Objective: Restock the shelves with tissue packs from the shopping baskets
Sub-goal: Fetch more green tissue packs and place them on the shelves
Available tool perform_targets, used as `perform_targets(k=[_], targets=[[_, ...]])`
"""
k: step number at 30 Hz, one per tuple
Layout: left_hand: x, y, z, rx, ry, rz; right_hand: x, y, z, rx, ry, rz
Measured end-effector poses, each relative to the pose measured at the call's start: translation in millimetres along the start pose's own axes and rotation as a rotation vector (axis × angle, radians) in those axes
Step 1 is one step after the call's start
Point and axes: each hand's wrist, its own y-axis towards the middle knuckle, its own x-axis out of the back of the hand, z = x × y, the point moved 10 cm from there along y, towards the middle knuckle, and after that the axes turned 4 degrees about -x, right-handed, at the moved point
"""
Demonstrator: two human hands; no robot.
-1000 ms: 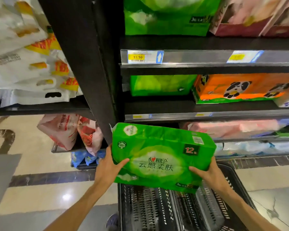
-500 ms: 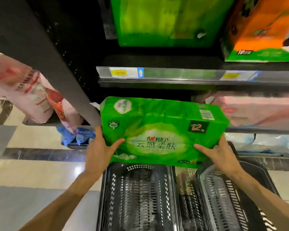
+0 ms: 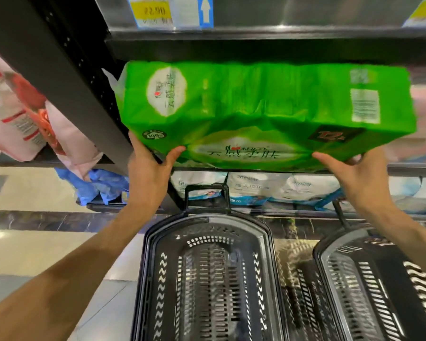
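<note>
two hands carry one green tissue pack (image 3: 263,112) at the mouth of a shelf bay, its far edge just under the shelf lip (image 3: 268,49) above and its near face tilted down toward the viewer. the left hand (image 3: 149,168) grips the lower left corner, thumb lying across the front face and fingers hidden behind; the right hand (image 3: 354,173) holds the lower right corner the same way, thumb on the front and fingers curled underneath. both grips sit low and at the corners, so the soft wrapper bears the load; it could sag or slip if either thumb eases off. the pack stands close to the black upright post (image 3: 67,77) on its left, and its loose wrapper flap there could catch on the post as the pack goes in. the headroom under the shelf lip looks tight; a pack pushed in at this tilt could jam or crumple. whether the bay behind is free cannot be told, since the pack hides it. two black shopping baskets, the left basket (image 3: 207,225) and the right basket (image 3: 330,244), stand on the floor directly below, so a dropped pack would likely fall onto their rims or handles.
</note>
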Motion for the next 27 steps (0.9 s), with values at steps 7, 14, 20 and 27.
perform_targets(k=[7, 14, 20, 27], targets=[[-19, 38, 8, -0.065, -0.037, -0.003, -10, 32, 7, 0.098, 0.068, -0.076], [-33, 63, 23, -0.048, -0.029, -0.024, -15, 58, 18, 0.188, 0.008, -0.123], [-51, 65, 25, -0.059, -0.002, -0.030, -39, 76, -8, 0.116, 0.027, -0.054], [-46, 50, 23, -0.085, -0.048, -0.073, -50, 68, -22, 0.068, 0.024, -0.066]])
